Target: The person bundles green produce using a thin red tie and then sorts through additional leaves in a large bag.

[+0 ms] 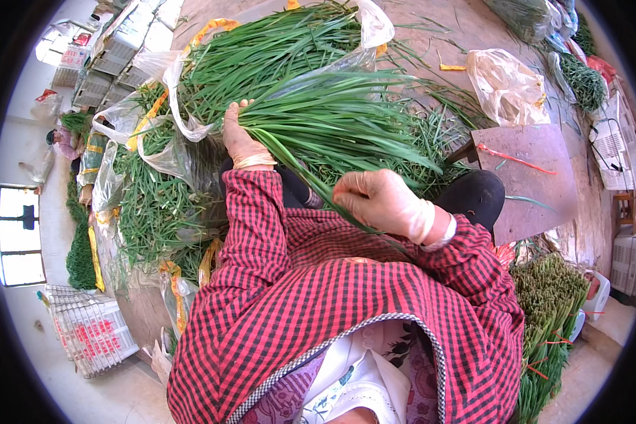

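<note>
A fanned bunch of garlic chives (pixel 339 124) is held at its base by my left hand (pixel 244 138), its leaf tips spreading to the right. Thin pale gloves cover both hands. Lower down, my right hand (pixel 384 204) has its fingers curled around a few chive leaves (pixel 302 169) that bend away from the bunch; its fingertips are partly hidden. Beyond the left hand, a large heap of chives (pixel 275 47) lies in an opened clear plastic bag (pixel 376 24). Loose, tangled leaves (pixel 153 196) pile up to the left.
A small board (pixel 535 185) beside my right knee carries a red tie (pixel 517 159). Tied chive bundles (pixel 548 302) stand at lower right. A crumpled plastic bag (pixel 506 87) lies on the floor. White plastic crates (pixel 93 328) are at left; another person (pixel 63 140) sits farther off.
</note>
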`<action>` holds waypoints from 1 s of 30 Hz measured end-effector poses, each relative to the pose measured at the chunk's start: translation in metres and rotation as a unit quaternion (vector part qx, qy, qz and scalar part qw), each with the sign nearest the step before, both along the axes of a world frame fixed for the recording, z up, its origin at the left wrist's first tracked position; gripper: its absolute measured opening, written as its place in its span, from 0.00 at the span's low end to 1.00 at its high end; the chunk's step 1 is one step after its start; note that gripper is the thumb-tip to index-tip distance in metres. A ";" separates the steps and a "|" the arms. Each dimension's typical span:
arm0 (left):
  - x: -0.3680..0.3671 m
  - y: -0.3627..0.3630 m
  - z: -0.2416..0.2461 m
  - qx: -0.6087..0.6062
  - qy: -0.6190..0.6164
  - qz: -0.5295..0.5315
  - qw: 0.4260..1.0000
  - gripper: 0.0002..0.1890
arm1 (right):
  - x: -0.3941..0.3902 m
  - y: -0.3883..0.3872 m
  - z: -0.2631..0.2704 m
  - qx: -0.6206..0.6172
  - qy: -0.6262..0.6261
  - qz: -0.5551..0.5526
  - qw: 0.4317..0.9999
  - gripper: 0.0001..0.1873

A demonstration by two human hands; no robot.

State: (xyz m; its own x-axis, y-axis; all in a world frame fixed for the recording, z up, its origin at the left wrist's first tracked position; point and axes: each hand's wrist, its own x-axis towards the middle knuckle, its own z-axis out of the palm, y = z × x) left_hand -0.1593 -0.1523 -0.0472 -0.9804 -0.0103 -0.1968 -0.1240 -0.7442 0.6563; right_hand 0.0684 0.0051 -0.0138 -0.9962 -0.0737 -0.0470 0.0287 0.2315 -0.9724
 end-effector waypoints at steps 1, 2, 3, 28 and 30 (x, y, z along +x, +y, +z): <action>-0.002 -0.001 0.000 -0.007 0.003 0.010 1.000 0.06 | 0.005 0.003 0.001 -0.046 -0.026 0.044 0.998 0.07; -0.004 -0.002 -0.001 -0.013 0.005 0.021 1.000 0.05 | 0.012 0.009 0.007 -0.072 -0.046 0.055 0.995 0.07; -0.007 -0.007 -0.001 -0.021 0.009 0.035 0.999 0.05 | 0.020 0.016 0.013 -0.098 -0.064 0.071 0.991 0.07; 0.106 0.052 0.050 -0.170 0.241 -0.512 0.807 0.22 | -0.003 0.068 0.066 -0.313 0.209 -0.155 0.914 0.12; 0.106 0.051 0.050 -0.135 0.228 -0.588 0.764 0.24 | -0.008 0.068 0.068 -0.318 0.201 -0.168 0.911 0.12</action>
